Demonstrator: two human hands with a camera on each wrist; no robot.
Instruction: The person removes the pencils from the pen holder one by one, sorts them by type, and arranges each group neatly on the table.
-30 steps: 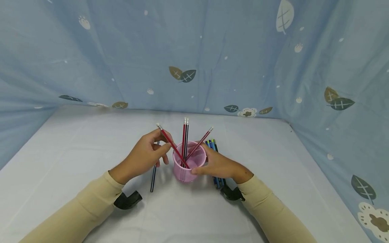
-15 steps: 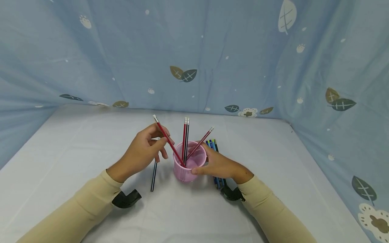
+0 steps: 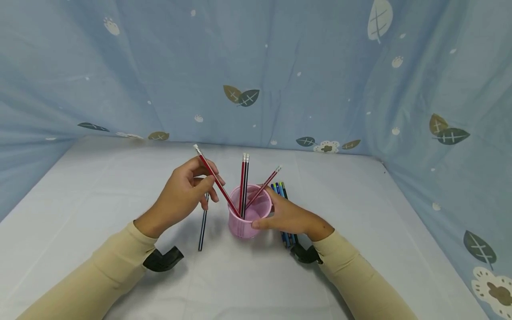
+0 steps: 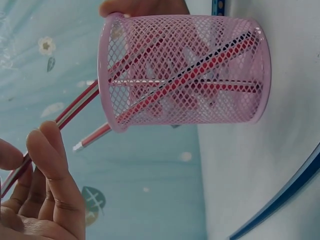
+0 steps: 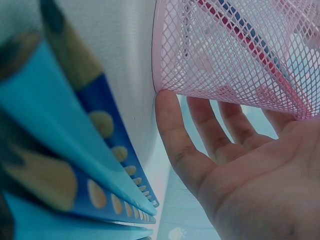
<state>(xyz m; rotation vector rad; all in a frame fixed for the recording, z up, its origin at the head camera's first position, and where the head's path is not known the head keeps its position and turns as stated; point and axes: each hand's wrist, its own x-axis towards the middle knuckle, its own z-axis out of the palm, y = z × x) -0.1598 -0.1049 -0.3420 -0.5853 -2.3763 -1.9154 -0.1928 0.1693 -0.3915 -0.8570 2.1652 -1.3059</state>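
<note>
A pink mesh pencil cup [image 3: 241,229] stands upright on the white table. My right hand [image 3: 290,216] holds it from the right, thumb at the near rim; in the right wrist view its fingers [image 5: 175,130] lie against the mesh. Thumb and finger of my left hand [image 3: 180,189] pinch a red pencil [image 3: 225,195], eraser end up, tilted to the left with its lower part inside the cup. The left wrist view shows this pencil [image 4: 77,106] crossing the rim. Also in the cup, a red and a black pencil [image 3: 246,178] stand together, and another red pencil [image 3: 267,184] leans right.
One dark blue pencil [image 3: 202,233] lies on the table below my left hand. Several blue pencils [image 3: 286,240] lie side by side under my right hand, their sharpened tips [image 5: 50,185] close to the right wrist camera. A blue patterned curtain [image 3: 200,66] hangs behind the table.
My left hand has moved up and to the left, drawing the red pencil a little further out of the cup. The right hand and cup have stayed in place.
</note>
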